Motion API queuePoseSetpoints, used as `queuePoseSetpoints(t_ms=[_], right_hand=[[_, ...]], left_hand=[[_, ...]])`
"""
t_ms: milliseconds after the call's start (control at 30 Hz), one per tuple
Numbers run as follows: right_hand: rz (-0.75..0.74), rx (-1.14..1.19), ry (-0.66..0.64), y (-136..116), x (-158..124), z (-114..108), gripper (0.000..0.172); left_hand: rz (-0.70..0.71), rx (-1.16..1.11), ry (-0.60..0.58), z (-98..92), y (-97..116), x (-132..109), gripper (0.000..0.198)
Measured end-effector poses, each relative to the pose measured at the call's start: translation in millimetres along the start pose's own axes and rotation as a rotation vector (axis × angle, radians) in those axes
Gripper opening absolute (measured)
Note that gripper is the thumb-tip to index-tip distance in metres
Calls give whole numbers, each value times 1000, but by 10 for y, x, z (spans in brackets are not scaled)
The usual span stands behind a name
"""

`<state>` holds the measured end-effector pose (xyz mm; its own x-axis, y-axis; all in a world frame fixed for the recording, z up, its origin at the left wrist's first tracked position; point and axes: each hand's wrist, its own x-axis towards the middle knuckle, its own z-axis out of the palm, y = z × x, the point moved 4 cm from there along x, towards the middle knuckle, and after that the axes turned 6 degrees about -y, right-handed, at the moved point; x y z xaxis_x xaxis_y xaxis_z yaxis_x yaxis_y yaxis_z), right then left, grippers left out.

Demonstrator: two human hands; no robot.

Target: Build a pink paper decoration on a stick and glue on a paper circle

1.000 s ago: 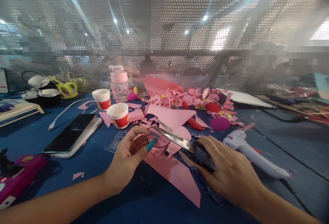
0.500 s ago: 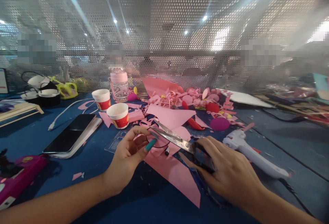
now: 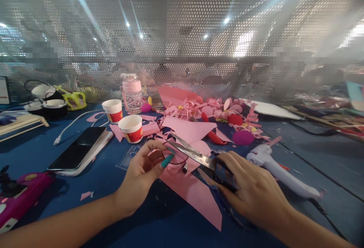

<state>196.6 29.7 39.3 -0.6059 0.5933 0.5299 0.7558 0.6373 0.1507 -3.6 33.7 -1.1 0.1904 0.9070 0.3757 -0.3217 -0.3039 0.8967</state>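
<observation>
Between thumb and fingers, my left hand (image 3: 145,172) pinches a small piece of pink paper (image 3: 179,156) with a dark curved outline on it. My right hand (image 3: 247,187) is closed around the handles of a pair of scissors (image 3: 199,156). The blades point left, slightly apart, and lie at the edge of the pinched paper close to my left fingertips. Under both hands lies a larger pink paper sheet (image 3: 196,198). A dark pen tip or cap (image 3: 185,168) shows just below the outlined piece; the rest of it is hidden.
Two red-and-white paper cups (image 3: 131,129) stand left of a pile of pink paper scraps (image 3: 193,107). A phone (image 3: 78,147) lies at left, beyond a magenta power strip (image 3: 22,198). At right is a white glue gun (image 3: 281,170) with its cord. A perforated metal screen (image 3: 182,24) rises behind.
Almost nothing differs. The view has shifted very slightly, while both hands, the scissors and the pink paper keep nearly the same positions.
</observation>
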Motion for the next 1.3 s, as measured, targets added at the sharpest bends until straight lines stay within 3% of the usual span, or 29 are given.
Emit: queuePoseSetpoints(t_ms=[700, 1100, 1300], right_hand=[[-34, -22, 1, -11, 2, -1, 30], [-40, 2, -17, -5, -8, 8, 21], [17, 6, -27, 52, -35, 53, 26]], left_hand=[[13, 25, -4, 11, 20, 13, 16], [8, 38, -9, 4, 14, 6, 15], [1, 55, 0, 6, 24, -7, 16]])
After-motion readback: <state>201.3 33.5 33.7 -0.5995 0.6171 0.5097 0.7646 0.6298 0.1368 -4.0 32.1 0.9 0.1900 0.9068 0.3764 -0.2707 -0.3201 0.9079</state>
